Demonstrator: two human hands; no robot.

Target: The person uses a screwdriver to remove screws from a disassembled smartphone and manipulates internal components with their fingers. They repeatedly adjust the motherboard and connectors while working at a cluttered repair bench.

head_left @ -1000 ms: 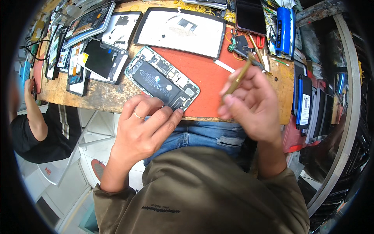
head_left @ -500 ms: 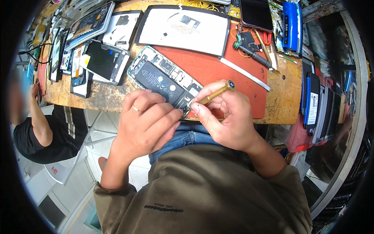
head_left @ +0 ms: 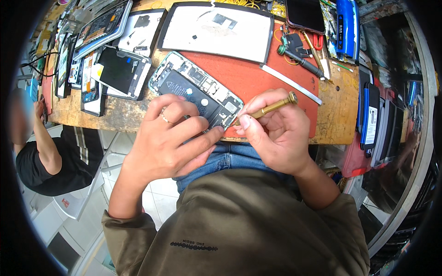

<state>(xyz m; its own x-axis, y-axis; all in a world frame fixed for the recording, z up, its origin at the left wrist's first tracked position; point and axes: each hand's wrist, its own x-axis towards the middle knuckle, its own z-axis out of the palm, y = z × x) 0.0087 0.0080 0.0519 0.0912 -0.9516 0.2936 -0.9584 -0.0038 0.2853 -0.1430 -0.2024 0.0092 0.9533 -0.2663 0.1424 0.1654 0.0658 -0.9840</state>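
At surface's [head_left: 120, 108] near edge, left grip [head_left: 172, 138] held opened phone [head_left: 197, 89], right grip [head_left: 282, 133] screwdriver [head_left: 275, 105]; apparent screw work likely next needed alignment.

Reaches in from the near side with both forearms [head_left: 126, 191]. Holds the left hand [head_left: 170, 142] back-upward with curled fingers [head_left: 197, 125]; pinches with thumb [head_left: 254, 131] and fingers of the right hand [head_left: 278, 133], near it, farther right.

The person's right hand [head_left: 282, 138], which I saw a second ago holding the brass screwdriver [head_left: 274, 107] apart from the opened phone [head_left: 212, 87], has come leftward along the table's [head_left: 335, 125] near edge, bringing the tool's lower end beside the phone's near end.
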